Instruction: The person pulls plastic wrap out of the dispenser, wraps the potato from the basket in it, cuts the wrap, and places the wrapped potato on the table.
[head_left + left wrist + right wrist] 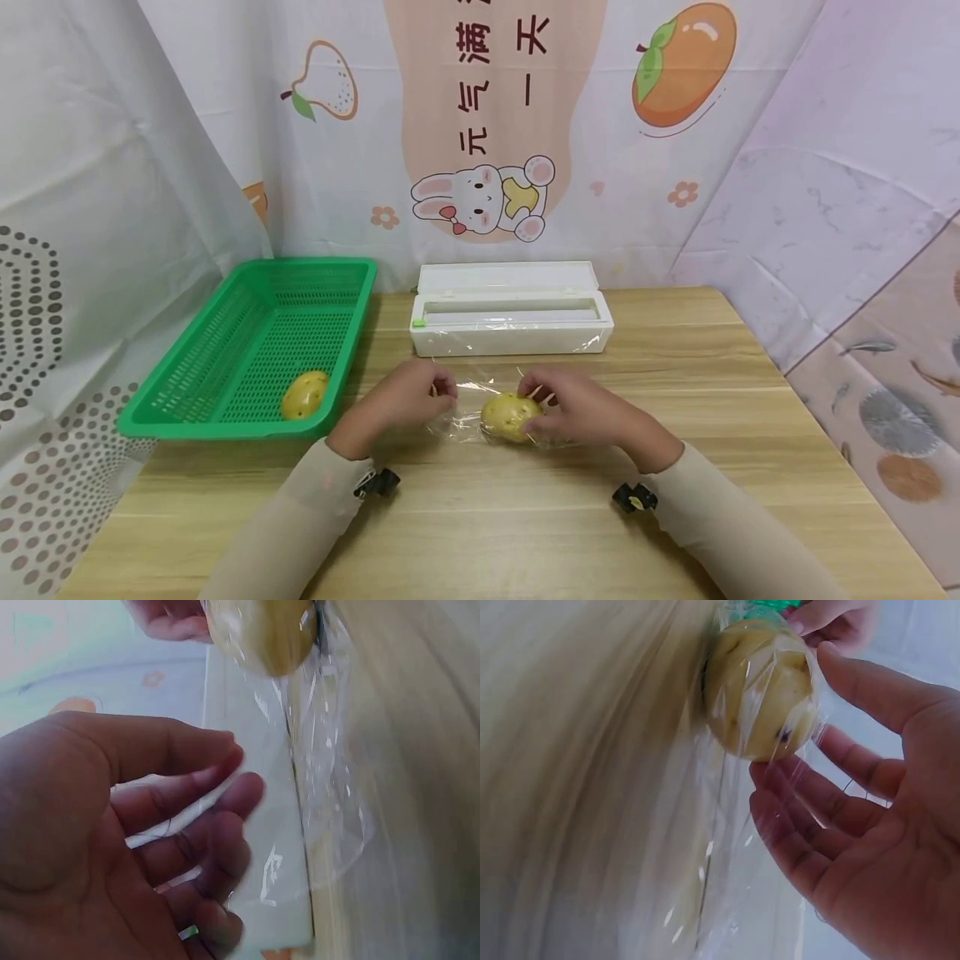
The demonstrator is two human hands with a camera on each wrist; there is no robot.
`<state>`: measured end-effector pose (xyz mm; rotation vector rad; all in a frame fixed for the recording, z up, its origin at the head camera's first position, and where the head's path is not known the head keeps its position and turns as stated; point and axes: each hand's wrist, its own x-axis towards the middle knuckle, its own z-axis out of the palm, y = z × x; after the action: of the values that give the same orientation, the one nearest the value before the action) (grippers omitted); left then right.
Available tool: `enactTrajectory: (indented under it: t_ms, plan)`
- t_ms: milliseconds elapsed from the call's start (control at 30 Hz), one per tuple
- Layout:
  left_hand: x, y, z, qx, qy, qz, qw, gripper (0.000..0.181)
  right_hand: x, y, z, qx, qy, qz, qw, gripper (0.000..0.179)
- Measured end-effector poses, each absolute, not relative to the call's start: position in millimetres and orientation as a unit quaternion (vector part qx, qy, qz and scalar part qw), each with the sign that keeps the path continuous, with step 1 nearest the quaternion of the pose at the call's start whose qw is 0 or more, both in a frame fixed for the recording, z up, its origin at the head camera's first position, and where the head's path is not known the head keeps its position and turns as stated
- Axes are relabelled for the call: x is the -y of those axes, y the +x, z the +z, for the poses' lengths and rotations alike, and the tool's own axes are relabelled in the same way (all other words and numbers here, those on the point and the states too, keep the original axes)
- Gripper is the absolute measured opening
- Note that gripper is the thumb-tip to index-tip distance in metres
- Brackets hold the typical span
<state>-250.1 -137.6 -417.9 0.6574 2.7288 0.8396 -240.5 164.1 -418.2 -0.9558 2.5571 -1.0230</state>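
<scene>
From where I stand, it looks like the wrapping step, only partly done. The potato (501, 416) sits on the table (480, 533) between the two hands, just in front of the white box (512, 341), with clear film (459, 425) drawn over it. The right hand (577, 407) holds the potato's near end through the film, thumb on one side and fingers on the other. The left hand (414, 400) has its thumb and forefinger tips together beside the loose film; I can't tell whether they pinch any. The next move, I'd judge, calls for keeping the potato steady and folding that loose film snugly round it. A second potato (303, 393) waits in the basket (225, 431).
</scene>
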Motion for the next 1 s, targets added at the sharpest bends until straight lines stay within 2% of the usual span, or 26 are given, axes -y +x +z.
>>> enactTrajectory:
  t_ms: [200,433,700,1000]
  plan:
    - [119.3,-238.4,-414.3,-0.912,0.287,0.283,0.081,0.004,-169.2,-246.3,-424.4,-0.853,-0.331,-0.382,0.131,0.023]
    - [102.4,-232.0,-425.8,-0.901,0.338,0.270,0.030,0.018,-172.1,-252.2,-427.5,-0.835,-0.349,-0.399,0.147,0.021]
    - [98.9,-230.1,-429.8,-0.896,0.336,0.287,0.038,0.019,-176.0,-254.2,-430.6,-0.826,-0.352,-0.411,0.156,0.018]
    - [98.0,-229.2,-425.4,-0.891,0.323,0.311,0.072,0.014,-177.2,-254.8,-431.6,-0.820,-0.350,-0.423,0.162,0.015]
